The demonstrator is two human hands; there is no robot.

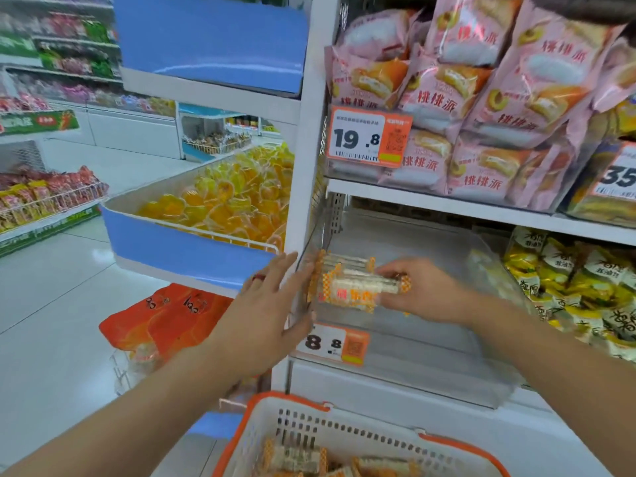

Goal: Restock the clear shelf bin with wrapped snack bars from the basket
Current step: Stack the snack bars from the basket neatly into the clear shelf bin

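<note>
A clear shelf bin (430, 352) stands on the lower shelf, mostly bare, with a few wrapped snack bars (347, 261) stacked in its back left corner. My right hand (426, 290) reaches inside the bin and is shut on several orange-and-white wrapped snack bars (354, 287), held against that stack. My left hand (272, 304), fingers spread, lies flat against the bin's left outer wall and holds nothing. Below, the white basket with an orange rim (292, 421) holds more wrapped bars (299, 459).
An orange price tag reading 8.8 (332, 342) hangs on the bin's front. Pink cake packs (481, 115) fill the shelf above. Yellow-green packets (578, 280) sit right of the bin. A blue-fronted tray of yellow sweets (220, 201) juts out at left, orange bags (165, 318) beneath.
</note>
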